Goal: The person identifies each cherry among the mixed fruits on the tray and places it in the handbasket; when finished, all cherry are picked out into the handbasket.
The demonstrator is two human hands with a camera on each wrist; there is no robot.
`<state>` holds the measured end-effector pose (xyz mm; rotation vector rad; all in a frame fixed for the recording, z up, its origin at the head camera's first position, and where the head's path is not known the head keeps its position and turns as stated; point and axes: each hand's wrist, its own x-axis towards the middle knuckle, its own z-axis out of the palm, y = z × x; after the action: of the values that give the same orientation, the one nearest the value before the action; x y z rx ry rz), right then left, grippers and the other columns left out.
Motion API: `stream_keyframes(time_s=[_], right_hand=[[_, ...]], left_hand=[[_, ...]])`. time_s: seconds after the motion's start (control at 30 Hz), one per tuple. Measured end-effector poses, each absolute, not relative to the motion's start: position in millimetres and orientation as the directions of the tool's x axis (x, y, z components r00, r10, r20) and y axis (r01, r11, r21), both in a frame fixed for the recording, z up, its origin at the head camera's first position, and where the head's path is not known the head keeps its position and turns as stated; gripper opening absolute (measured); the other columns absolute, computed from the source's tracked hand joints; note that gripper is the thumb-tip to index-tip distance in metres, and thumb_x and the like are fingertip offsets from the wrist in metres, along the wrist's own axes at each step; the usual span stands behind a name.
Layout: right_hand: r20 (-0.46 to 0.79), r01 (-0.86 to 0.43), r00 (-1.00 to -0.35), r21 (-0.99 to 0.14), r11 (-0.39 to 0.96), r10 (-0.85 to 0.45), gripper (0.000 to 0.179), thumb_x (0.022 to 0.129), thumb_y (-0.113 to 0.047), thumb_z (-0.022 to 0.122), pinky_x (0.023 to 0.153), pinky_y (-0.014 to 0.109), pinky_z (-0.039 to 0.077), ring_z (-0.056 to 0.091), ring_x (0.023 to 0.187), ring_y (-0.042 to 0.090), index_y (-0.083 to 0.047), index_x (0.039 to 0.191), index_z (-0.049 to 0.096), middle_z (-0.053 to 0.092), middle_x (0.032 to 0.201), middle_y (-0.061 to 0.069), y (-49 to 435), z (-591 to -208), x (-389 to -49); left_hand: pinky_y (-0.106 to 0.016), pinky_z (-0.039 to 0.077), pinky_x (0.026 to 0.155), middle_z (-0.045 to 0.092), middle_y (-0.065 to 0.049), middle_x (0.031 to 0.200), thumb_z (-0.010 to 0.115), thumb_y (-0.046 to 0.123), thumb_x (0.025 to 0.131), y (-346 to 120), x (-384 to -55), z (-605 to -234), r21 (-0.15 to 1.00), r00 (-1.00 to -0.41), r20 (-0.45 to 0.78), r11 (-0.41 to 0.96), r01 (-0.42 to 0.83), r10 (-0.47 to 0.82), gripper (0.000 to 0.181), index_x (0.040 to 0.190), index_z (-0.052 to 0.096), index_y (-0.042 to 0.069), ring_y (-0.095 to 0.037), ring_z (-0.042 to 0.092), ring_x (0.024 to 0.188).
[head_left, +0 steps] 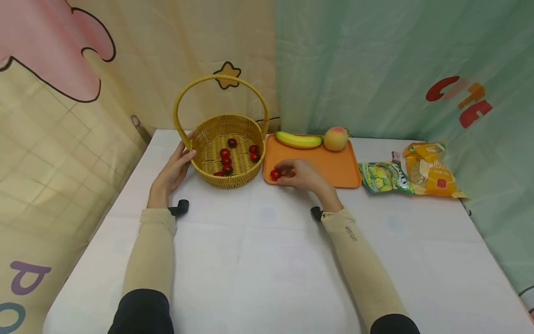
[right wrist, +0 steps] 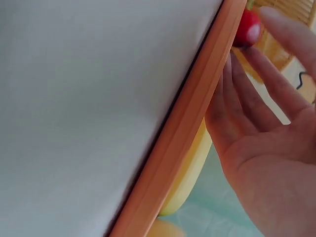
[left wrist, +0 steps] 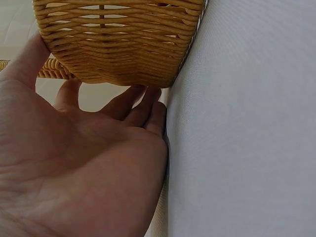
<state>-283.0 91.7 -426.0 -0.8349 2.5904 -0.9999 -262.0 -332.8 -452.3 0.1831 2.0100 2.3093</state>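
At the left of the table stands a yellow wicker basket (head_left: pixel 228 183) with a tall arched handle; several dark red cherries (head_left: pixel 225 153) lie inside. My left hand (head_left: pixel 172 170) holds its left side near the foot of the handle; in the left wrist view the thumb lies against the woven wall (left wrist: pixel 118 44) and the fingertips reach beneath. On the orange tray (head_left: pixel 308 162), my right hand (head_left: pixel 303 175) has thumb and forefinger about a red cherry (right wrist: pixel 248 28) near the front left corner. A darker round shape beside that cherry is partly hidden by the fingers.
Along the tray's back edge lie a banana (head_left: pixel 298 140) and a peach (head_left: pixel 335 138). To the tray's right are a green snack bag (head_left: pixel 385 177) and an orange-yellow snack bag (head_left: pixel 431 171). Printed curtains (head_left: pixel 354 69) hang behind the white table.
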Motion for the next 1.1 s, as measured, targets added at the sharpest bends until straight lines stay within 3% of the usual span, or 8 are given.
stream_keyframes(time_s=[0.4,0.57,0.83,1.1], right_hand=[[0.009,-0.483,-0.784,-0.638,0.6,-0.621,0.033,0.092,-0.02,0.084,0.092,0.039,0.056,0.066,0.1,0.024,-0.007,0.121,0.077,0.075,0.109,0.008,62.2,-421.9,-281.3],[0.038,-0.44,-0.805,-0.708,0.553,-0.592,0.031,0.095,-0.014,0.08,0.095,0.042,0.057,0.065,0.105,0.027,-0.003,0.123,0.074,0.074,0.113,0.013,67.4,-416.0,-284.4],[0.263,-0.512,-0.832,-0.7,0.497,-0.488,0.033,0.094,-0.016,0.082,0.09,0.039,0.062,0.071,0.103,0.024,-0.004,0.124,0.075,0.077,0.11,0.012,64.7,-369.8,-292.8],[0.288,-0.569,-0.797,-0.653,0.5,-0.531,0.033,0.096,-0.019,0.08,0.092,0.036,0.059,0.07,0.105,0.025,-0.005,0.125,0.075,0.077,0.113,0.009,23.9,-336.9,-302.9]], left_hand=[[-0.038,0.002,0.133,0.004,0.002,0.178,0.047,0.009,0.112,-334.1,-263.3,-449.9,0.991,-0.99,0.036,-0.134,0.018,0.133,0.064,0.168,0.027,0.033,-0.021,0.008,0.163],[-0.037,0.003,0.133,0.006,0.002,0.178,0.047,0.009,0.112,-333.7,-263.0,-450.9,0.989,-0.991,0.037,-0.144,0.018,0.131,0.063,0.167,0.029,0.033,-0.021,0.009,0.163],[-0.036,0.003,0.133,0.008,-0.002,0.178,0.047,0.009,0.112,-334.7,-262.7,-452.4,0.987,-0.99,0.052,-0.155,0.031,0.133,0.063,0.167,0.029,0.033,-0.022,0.01,0.163],[-0.038,0.0,0.134,0.008,0.002,0.178,0.048,0.008,0.111,-334.5,-263.6,-453.5,0.991,-0.992,0.031,-0.134,0.015,0.119,0.064,0.167,0.03,0.033,-0.018,0.007,0.164]])
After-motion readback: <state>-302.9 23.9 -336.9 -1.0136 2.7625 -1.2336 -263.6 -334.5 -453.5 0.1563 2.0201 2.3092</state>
